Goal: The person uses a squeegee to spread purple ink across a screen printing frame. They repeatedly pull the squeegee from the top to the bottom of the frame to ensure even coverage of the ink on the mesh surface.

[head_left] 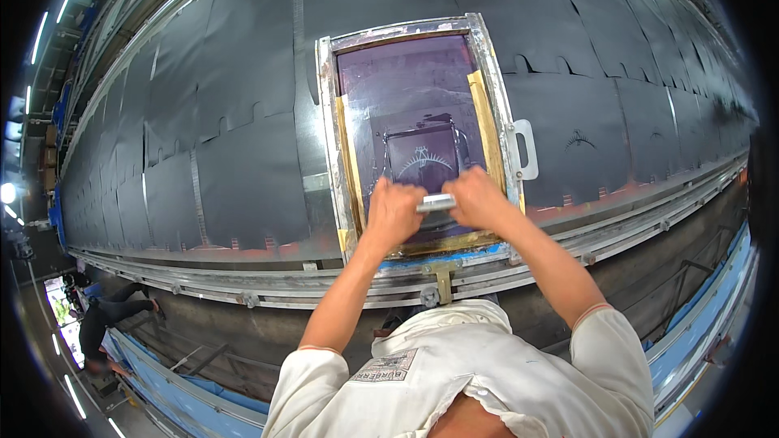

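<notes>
Both hands grip one squeegee [436,202] at the near end of a printing screen [410,105] — the left hand [393,212] on its left end, the right hand [479,199] on its right, fingers curled tight around the handle. The metal-framed screen lies flat on a long surface [203,130] covered with dark fabric pieces [243,186].

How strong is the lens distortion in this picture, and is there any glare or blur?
Head view: straight metal rails bow strongly toward the rim; ceiling strip lights flare white at the left edge; the purple mesh of the metal-framed printing screen carries soft sheen; both hands on the squeegee look sharp.
</notes>
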Demonstrator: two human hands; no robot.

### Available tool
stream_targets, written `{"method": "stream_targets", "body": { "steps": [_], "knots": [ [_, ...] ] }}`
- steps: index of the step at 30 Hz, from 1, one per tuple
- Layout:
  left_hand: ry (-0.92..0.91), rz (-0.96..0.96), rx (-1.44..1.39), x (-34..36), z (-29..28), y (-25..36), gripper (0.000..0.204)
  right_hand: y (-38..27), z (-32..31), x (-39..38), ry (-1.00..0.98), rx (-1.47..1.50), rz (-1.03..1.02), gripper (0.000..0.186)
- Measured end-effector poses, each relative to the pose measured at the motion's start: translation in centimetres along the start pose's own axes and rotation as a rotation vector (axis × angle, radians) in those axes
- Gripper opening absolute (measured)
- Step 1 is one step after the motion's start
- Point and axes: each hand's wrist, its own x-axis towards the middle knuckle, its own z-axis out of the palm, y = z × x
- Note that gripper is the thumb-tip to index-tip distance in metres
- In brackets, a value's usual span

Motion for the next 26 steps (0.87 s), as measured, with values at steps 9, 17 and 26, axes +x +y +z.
{"method": "stream_targets", "body": {
  "steps": [9, 17, 26],
  "knots": [
    [0.009, -0.116, -0.006, 6.1, -0.8, -4.9, 0.024, 9.8, -0.8, 0.4, 0.855, 0.079, 0.531, 0.042],
    [0.216, -0.049, -0.078, 7.1, -0.2, -8.1, 0.03, 12.8, 0.1, 2.1, 0.731, 0.571, 0.797, 0.034],
    [0.171, 0.05, -0.038, -3.8, 5.9, 1.7, 0.059, 14.9, -2.7, -1.6, 0.739, 0.813, 0.836, 0.025]
  ]
}}
